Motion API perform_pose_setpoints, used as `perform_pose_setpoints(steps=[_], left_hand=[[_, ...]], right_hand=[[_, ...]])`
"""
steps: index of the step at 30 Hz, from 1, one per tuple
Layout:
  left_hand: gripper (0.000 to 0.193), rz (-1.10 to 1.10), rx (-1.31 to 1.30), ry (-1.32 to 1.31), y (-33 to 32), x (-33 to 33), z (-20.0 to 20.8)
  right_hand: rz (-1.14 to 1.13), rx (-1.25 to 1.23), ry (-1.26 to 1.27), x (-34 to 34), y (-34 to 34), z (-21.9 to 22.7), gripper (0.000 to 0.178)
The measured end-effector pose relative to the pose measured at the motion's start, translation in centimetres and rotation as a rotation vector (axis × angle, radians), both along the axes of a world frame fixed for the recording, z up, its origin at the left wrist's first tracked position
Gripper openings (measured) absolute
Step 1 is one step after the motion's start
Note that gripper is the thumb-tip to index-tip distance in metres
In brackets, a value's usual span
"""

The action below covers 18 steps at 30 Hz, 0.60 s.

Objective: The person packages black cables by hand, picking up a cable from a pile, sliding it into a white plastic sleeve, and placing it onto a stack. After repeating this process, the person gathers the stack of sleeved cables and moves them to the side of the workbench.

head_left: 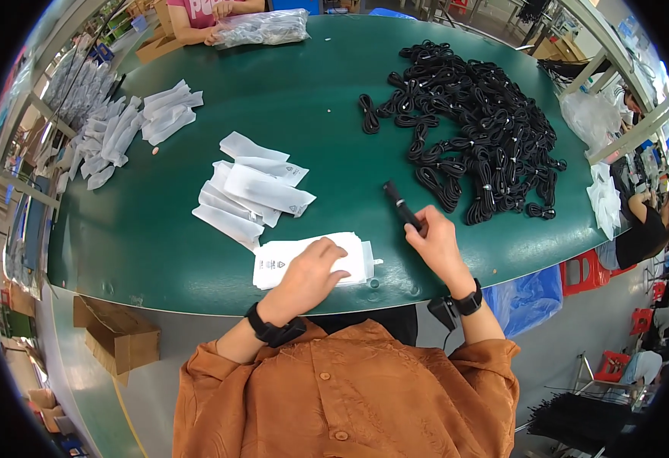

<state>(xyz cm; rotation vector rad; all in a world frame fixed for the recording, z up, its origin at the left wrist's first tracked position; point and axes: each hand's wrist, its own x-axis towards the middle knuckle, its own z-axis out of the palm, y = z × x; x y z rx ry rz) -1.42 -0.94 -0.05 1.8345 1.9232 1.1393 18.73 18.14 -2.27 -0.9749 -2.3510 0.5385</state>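
My left hand [310, 273] rests on a stack of flat white bags [356, 256] at the table's near edge. Its fingers are bent and the thumb stands apart from them. In my right hand [436, 240] is a slim bundle of black cable [401, 204], held between thumb and fingers, its free end pointing up and left. Just beyond the stack lies a loose pile of filled white bags [258, 187]. A large heap of coiled black cables [495, 137] covers the right part of the table, with one separate coil [368, 114] at its left.
More filled white bags [113, 137] lie at the far left of the green table [289, 84]. Across it, another person's hands [216, 30] hold a clear plastic bag [266, 29]. An open cardboard box [121, 336] stands on the floor at left; a blue plastic bag [529, 298] is at right.
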Motion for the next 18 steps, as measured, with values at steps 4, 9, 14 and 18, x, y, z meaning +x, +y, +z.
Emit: perform_pose_setpoints(steps=[4, 9, 14, 18], left_hand=[[0.013, -0.01, 0.027, 0.176, 0.3, 0.7, -1.4], [0.009, 0.04, -0.082, -0.086, 0.2, -0.1, -1.0], [0.007, 0.068, -0.18, -0.28, 0.0, -0.8, 0.2], [0.007, -0.005, -0.137, -0.315, -0.1, -1.2, 0.2]], right_hand=[[0.144, -0.725, 0.199, 1.7, -3.0, 2.2, 0.02], [0.341, -0.633, 0.19, 3.5, -5.3, 3.1, 0.019], [0.408, -0.618, 0.137, 4.1, -5.4, 3.2, 0.018], [0.458, -0.7, 0.081, 3.8, -4.9, 3.3, 0.012]])
